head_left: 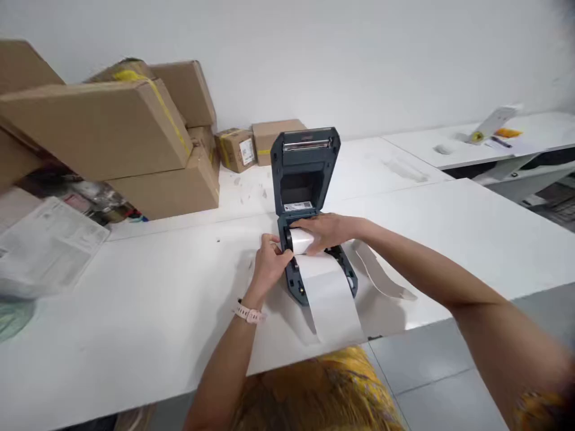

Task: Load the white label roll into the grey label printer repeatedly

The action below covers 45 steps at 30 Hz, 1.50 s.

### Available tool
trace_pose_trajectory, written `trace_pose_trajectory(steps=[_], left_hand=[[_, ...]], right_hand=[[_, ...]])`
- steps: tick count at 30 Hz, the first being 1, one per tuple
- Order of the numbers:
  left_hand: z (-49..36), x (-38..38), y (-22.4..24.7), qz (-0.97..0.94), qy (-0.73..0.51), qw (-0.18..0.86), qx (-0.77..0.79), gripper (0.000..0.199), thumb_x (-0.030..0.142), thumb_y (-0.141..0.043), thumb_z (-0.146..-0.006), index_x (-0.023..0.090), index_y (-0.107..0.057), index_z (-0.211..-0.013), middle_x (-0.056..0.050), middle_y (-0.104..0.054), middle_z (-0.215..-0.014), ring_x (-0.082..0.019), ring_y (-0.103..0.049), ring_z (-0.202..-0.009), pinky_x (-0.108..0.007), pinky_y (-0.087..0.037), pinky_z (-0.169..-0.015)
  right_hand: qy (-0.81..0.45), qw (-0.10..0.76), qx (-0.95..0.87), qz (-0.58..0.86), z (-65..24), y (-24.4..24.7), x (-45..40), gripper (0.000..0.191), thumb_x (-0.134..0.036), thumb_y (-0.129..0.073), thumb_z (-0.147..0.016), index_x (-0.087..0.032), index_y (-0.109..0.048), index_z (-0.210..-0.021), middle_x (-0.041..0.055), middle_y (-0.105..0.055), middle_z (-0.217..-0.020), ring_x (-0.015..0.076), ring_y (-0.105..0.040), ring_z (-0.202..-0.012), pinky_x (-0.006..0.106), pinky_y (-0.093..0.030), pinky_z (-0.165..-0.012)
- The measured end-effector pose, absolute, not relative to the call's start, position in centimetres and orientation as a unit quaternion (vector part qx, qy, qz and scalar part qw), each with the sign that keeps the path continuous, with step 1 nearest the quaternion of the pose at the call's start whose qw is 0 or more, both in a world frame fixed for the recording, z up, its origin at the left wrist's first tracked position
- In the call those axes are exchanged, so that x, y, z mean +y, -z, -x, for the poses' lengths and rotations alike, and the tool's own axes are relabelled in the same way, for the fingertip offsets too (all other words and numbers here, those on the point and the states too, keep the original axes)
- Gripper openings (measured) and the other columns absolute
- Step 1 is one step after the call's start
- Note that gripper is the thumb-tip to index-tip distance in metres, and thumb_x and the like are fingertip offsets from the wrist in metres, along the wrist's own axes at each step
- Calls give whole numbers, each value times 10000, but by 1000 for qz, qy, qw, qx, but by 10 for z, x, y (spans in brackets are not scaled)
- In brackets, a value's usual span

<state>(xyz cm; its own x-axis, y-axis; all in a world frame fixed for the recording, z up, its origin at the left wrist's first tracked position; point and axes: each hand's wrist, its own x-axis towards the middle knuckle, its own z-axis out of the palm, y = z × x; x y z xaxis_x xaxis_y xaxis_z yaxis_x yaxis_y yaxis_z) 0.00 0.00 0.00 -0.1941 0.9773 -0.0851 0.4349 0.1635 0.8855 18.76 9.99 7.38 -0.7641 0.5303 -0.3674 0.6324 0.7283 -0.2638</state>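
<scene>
- Centrally, between both hands: one printer (293,282), dark blue-grey hard plastic with cut corners, standing open on the table (135,323).
- Inside the printer: one paper roll (299,240), white, smooth, cylindrical, lying crosswise under the right hand and just beside the left thumb.
- Right hand (324,231): cupped over the paper roll from its right, fingers and thumb closed about it.
- Left hand (271,263): fingers curled, thumb reaching the dark part at the roll's left end; whether it pinches that part, cannot tell.
- Below the right hand: paper strip (331,296), white, broad, flat-faced, running out over the printer's front towards the table edge.
- Beyond both hands: printer lid (305,160), raised, with a deep recess, a shiny metal bar and a small printed label.
- Right of the right hand, under its forearm: loose strip (381,276), pale, thin, curling.
- On the left wrist: pink band (248,313), perforated.
- Far left of the left hand: large carton (94,129), brown cardboard, yellow tape, stacked among others; contents hidden.
- Beyond the left hand: small carton (234,149), cardboard, yellow-taped, white label; contents hidden.
- Well left of the left hand: plastic packet (47,245), greyish, wrinkled, bearing a printed sheet; contents too blurred to tell.
</scene>
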Motion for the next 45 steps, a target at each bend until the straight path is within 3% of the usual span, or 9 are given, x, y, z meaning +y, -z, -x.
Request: trace_pose_trajectory(steps=[6,12,16,21,25,30,36,40,45], left_hand=[[1,-2,-5,-553,-368,333,670,608,191,-583,-780,180,-400,-1359,105,-490,-604,-164,-523,-576,-266,-377,-600],[2,-5,-4,-556,-364,332,669,729,275,-585,-822,173,-350,-1505,81,-523,-639,-182,-557,-631,-282,-388,-620],[2,-4,-4,-558,-368,329,667,714,271,-577,-819,182,-381,-1500,89,-498,-618,-177,-534,-632,-290,-389,-638],[2,-3,-2,-557,-367,324,671,690,261,-581,-804,188,-424,-1472,102,-459,-592,-165,-492,-608,-288,-380,-639],[3,-3,1,-553,-372,332,668,684,276,-582,-807,205,-428,-1470,106,-440,-590,-156,-473,-599,-274,-374,-620],[4,-3,2,-549,-376,350,660,660,295,-582,-813,217,-439,-1452,100,-435,-616,-149,-464,-601,-255,-355,-588],[3,-3,2,-543,-384,355,657,674,294,-584,-808,212,-443,-1461,92,-432,-645,-148,-465,-620,-258,-360,-598],[1,-3,2,-543,-395,347,655,672,286,-584,-813,190,-451,-1464,96,-414,-643,-145,-456,-626,-276,-385,-645],[-1,-6,3,-529,-403,345,662,694,290,-583,-822,189,-426,-1490,102,-428,-637,-146,-473,-632,-288,-397,-677]], right_hand=[[206,111,920,-315,-173,-64,109,928,-454,-816,-711,-172,-461,-1520,188,-657,-1405,412,-654,-1240,511,-530,-1013],[396,-102,893,-187,-243,-106,105,975,-447,-851,-676,-251,-430,-1532,113,-584,-1489,295,-623,-1293,376,-541,-1029],[441,-244,811,-299,-291,-118,94,987,-413,-892,-692,-296,-411,-1546,115,-637,-1404,280,-693,-1155,353,-592,-875],[435,-329,724,-421,-307,-74,115,824,-438,-900,-647,-259,-545,-1369,97,-657,-1323,241,-699,-980,315,-564,-732],[424,-335,713,-448,-302,-32,141,712,-339,-875,-561,-233,-584,-1202,93,-633,-1295,270,-637,-1080,367,-556,-838],[437,-300,720,-448,-290,-6,146,689,-254,-849,-566,-224,-584,-1202,86,-636,-1259,285,-625,-1111,429,-544,-933],[483,-258,721,-425,-309,-1,134,870,-356,-862,-700,-292,-492,-1484,100,-622,-1445,309,-593,-1312,485,-504,-1090],[551,-330,644,-416,-351,9,115,729,-441,-776,-841,-335,-496,-1505,94,-567,-1563,289,-523,-1455,497,-402,-1218],[566,-318,625,-434,-357,37,81,565,-452,-824,-799,-292,-654,-1314,113,-621,-1502,285,-611,-1345,438,-535,-1062]])
